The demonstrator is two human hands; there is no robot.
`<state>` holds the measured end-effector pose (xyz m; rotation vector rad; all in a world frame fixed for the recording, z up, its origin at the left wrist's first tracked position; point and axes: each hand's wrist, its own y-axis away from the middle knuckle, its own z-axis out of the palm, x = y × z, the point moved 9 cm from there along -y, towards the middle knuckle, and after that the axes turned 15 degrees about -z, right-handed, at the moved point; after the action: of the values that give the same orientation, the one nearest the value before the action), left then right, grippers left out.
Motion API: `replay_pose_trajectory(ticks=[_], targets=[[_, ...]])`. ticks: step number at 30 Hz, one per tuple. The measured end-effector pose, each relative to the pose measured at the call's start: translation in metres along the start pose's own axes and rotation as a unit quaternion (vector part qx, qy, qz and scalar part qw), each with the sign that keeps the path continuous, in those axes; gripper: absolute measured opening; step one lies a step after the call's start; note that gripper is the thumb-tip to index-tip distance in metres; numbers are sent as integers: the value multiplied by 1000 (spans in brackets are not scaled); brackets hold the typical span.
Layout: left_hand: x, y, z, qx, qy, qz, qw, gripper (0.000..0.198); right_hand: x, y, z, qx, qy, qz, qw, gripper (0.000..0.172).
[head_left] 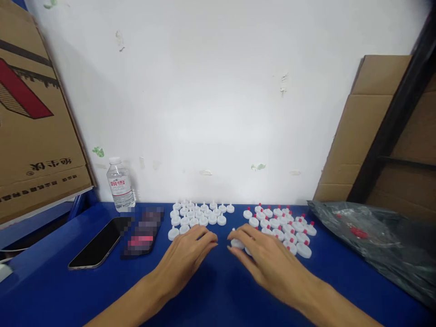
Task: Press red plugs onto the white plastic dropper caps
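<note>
My right hand (262, 252) has its thumb and fingers round a white nozzle cap (237, 243), whose spout shows no red tip. It hovers by the near left edge of a group of white caps with red tips (282, 221). My left hand (185, 256) is curled with thumb and fingers close together, facing the right hand across a small gap. Whatever may be between its fingertips is too small or hidden to name. Just beyond it stand several plain white nozzle caps (203, 221), spouts up, some covered by the hand.
On the blue table (211, 295), a black phone (98, 245) and a partly blurred dark phone (145, 234) lie left. A water bottle (121, 186) stands against the white wall. At right, a dark plastic bag (384, 245) holds small red pieces (359, 232). Cardboard flanks both sides.
</note>
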<state>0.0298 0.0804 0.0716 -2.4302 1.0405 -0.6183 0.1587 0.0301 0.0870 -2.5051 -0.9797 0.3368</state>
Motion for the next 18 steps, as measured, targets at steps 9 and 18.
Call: replay_pose_trajectory(ticks=[9, 18], targets=[[10, 9, -7, 46, 84, 20, 995, 12, 1, 11, 9, 18, -91, 43, 995, 59], [15, 9, -11, 23, 150, 36, 988, 19, -20, 9, -5, 100, -79, -58, 990, 59]])
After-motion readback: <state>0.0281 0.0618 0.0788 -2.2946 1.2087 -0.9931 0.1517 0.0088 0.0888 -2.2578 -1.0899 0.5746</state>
